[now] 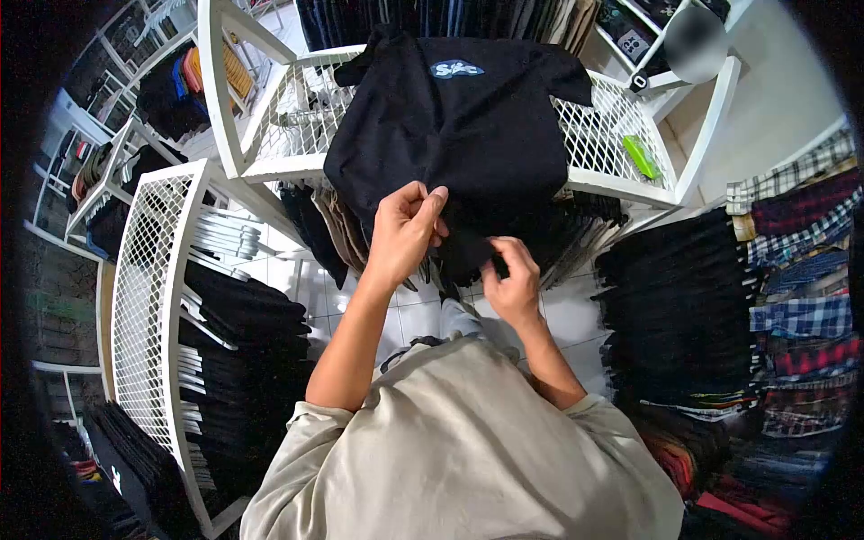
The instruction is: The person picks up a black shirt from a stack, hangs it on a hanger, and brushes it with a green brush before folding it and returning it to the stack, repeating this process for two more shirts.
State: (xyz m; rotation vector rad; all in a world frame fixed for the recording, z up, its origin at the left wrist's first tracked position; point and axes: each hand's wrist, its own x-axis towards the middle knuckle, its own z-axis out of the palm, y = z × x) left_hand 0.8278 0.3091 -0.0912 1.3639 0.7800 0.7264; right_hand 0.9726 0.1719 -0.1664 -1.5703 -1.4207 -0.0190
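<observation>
The person's tan top [468, 450] was closest. Above it, the left hand [405, 229] pinched the bottom edge of a black T-shirt [450, 126], fingers squeezed tight on the cloth. The right hand [513, 281] pinched it too. The T-shirt lay on a white wire rack [612, 135], hanging over the front.
</observation>
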